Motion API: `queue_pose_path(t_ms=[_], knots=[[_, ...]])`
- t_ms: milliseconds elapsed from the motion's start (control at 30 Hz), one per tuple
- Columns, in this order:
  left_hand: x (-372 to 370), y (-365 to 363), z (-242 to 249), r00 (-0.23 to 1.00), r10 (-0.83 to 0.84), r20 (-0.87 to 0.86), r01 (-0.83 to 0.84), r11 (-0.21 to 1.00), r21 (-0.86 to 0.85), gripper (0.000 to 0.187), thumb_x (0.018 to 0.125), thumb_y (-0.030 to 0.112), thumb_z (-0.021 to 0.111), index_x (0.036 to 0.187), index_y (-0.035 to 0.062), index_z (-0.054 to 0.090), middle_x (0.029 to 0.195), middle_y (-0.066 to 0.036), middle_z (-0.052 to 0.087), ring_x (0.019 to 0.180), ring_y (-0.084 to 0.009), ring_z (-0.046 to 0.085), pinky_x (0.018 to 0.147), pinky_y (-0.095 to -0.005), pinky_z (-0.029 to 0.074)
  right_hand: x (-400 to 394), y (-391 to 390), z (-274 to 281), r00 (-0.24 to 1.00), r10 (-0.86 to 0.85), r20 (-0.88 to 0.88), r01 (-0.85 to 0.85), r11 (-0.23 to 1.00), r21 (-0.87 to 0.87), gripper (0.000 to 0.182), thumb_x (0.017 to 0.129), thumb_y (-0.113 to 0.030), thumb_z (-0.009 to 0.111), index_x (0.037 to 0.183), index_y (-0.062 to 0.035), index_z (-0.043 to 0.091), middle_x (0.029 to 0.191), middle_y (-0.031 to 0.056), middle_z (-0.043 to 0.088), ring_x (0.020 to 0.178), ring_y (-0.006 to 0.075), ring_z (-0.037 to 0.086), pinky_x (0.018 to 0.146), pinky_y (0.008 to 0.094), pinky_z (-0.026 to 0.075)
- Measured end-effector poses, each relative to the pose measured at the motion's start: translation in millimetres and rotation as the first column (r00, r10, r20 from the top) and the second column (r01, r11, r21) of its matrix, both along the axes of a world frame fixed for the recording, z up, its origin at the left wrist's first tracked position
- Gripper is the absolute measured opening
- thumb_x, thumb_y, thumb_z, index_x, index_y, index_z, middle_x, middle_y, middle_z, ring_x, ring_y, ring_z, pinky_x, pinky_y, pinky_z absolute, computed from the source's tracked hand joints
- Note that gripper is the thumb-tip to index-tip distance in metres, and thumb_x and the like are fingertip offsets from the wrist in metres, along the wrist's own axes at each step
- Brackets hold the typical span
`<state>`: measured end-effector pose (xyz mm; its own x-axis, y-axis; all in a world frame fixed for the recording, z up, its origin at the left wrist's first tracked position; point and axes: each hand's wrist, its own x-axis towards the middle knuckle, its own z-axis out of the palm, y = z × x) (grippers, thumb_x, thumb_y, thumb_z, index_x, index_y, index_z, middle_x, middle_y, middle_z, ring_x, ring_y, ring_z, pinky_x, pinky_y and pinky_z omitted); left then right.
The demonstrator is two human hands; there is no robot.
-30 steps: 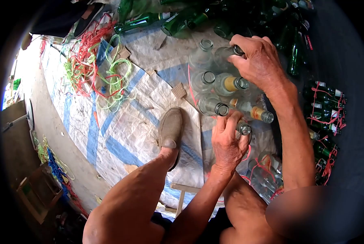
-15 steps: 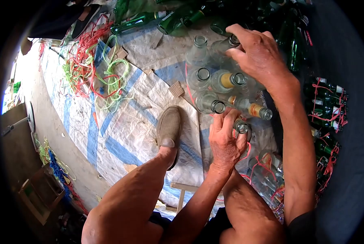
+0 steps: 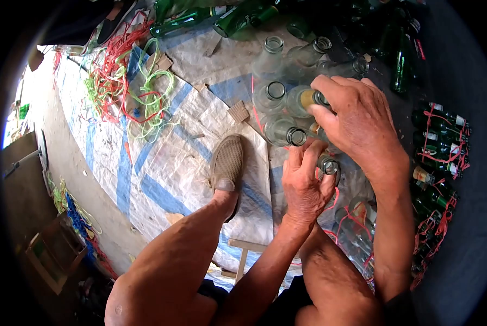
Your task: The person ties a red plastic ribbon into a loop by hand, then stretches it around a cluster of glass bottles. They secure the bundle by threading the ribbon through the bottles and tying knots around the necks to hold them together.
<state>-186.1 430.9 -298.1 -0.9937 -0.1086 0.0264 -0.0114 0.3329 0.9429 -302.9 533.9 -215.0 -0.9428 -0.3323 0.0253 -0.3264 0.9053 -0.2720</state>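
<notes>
Several clear glass bottles stand close together, with a pink string along their left side. My right hand is over the cluster, thumb and fingers around the neck of a gold-labelled clear glass bottle. My left hand is at the near edge, its curled fingers and thumb around the neck of another clear glass bottle. Beside its fingertips a clear bottle tilts toward me. Farther back are an open-mouthed bottle and a leaning one. My right hand hides part of the cluster.
Green bottles lie at the back, and string-tied green bottles at right. Tied clear bottles lie near my right knee. Tangled red and green string is at left on the white-and-blue sheet. A wooden stool stands between my legs.
My right hand has moved toward me from a bottle at the back of the cluster to the gold-labelled one. A tilted bottle at the back right now shows. My left hand stays nearly in place.
</notes>
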Motion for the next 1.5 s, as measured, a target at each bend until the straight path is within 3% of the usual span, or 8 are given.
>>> queue_pose_path(t_ms=[967,1133,1233,1267,1333,1400,1433,1500], knots=[[-3,4,-5,0.998,-0.014,-0.060,0.016,0.999,0.035,0.030,0.080,-0.002,0.074,0.109,0.0002,0.065,0.110,-0.015,0.065,0.102,-0.0322,0.062,0.092,-0.0394,0.050,-8,10,-20,0.979,-0.055,-0.196,0.033,0.993,-0.112,0.029,0.078,-0.016,0.081,0.094,-0.0072,0.059,0.089,0.0083,0.069,0.090,0.0321,0.069,0.080,0.0438,0.050],[-4,3,-14,0.985,-0.056,-0.164,0.045,0.996,-0.074,0.029,0.081,-0.003,0.072,0.109,0.0009,0.065,0.111,-0.014,0.067,0.103,-0.0309,0.061,0.092,-0.0384,0.049,5,27,-7,0.958,-0.169,-0.231,0.104,0.957,-0.270,0.042,0.077,-0.011,0.084,0.116,-0.0061,0.067,0.085,0.0104,0.063,0.077,0.0304,0.065,0.069,0.0389,0.053],[-3,8,-8,0.988,-0.044,-0.150,0.038,0.998,-0.043,0.027,0.083,-0.004,0.072,0.109,0.0004,0.065,0.110,-0.014,0.066,0.104,-0.0305,0.061,0.094,-0.0391,0.048,36,50,-7,0.880,-0.416,-0.228,0.266,0.831,-0.489,0.026,0.084,-0.004,0.082,0.108,-0.0021,0.071,0.078,0.0038,0.061,0.064,0.0115,0.055,0.059,0.0262,0.047],[-3,11,-7,0.992,-0.029,-0.125,0.028,1.000,-0.012,0.028,0.084,-0.004,0.073,0.110,0.0006,0.065,0.110,-0.013,0.066,0.105,-0.0302,0.061,0.094,-0.0389,0.048,51,57,-8,0.832,-0.521,-0.190,0.339,0.749,-0.569,0.019,0.085,-0.003,0.079,0.102,-0.0004,0.070,0.080,0.0127,0.067,0.065,0.0266,0.066,0.060,0.0343,0.052],[-2,11,-7,0.993,-0.032,-0.113,0.030,0.999,-0.018,0.029,0.085,-0.004,0.073,0.112,0.0018,0.065,0.111,-0.013,0.066,0.105,-0.0289,0.061,0.094,-0.0380,0.048,85,68,-13,0.723,-0.690,-0.033,0.490,0.547,-0.678,0.011,0.093,-0.007,0.076,0.098,0.0019,0.071,0.076,0.0026,0.067,0.067,0.0054,0.056,0.061,0.0249,0.048],[-2,11,-10,0.990,-0.039,-0.132,0.037,0.999,-0.019,0.030,0.083,-0.002,0.077,0.111,0.0024,0.065,0.111,-0.013,0.065,0.106,-0.0296,0.060,0.091,-0.0377,0.050,117,82,-25,0.579,-0.811,0.083,0.652,0.399,-0.645,0.011,0.094,-0.009,0.076,0.094,0.0007,0.072,0.073,-0.0055,0.063,0.068,0.0008,0.051,0.060,0.0203,0.043],[-2,11,-10,0.990,-0.037,-0.135,0.036,0.999,-0.012,0.030,0.083,-0.002,0.076,0.111,0.0023,0.065,0.111,-0.013,0.065,0.106,-0.0296,0.060,0.090,-0.0378,0.049,135,93,-41,0.488,-0.847,0.212,0.686,0.222,-0.693,0.012,0.095,-0.010,0.076,0.094,0.0008,0.072,0.073,-0.0066,0.062,0.067,0.0004,0.049,0.059,0.0200,0.040],[0,10,-11,0.992,-0.049,-0.120,0.048,0.999,-0.015,0.029,0.085,-0.002,0.075,0.111,0.0019,0.065,0.111,-0.012,0.065,0.105,-0.0280,0.060,0.091,-0.0370,0.049,163,115,-70,0.357,-0.882,0.308,0.627,-0.019,-0.779,0.015,0.093,-0.014,0.078,0.091,-0.0003,0.073,0.072,-0.0069,0.059,0.064,0.0009,0.046,0.057,0.0204,0.038]])
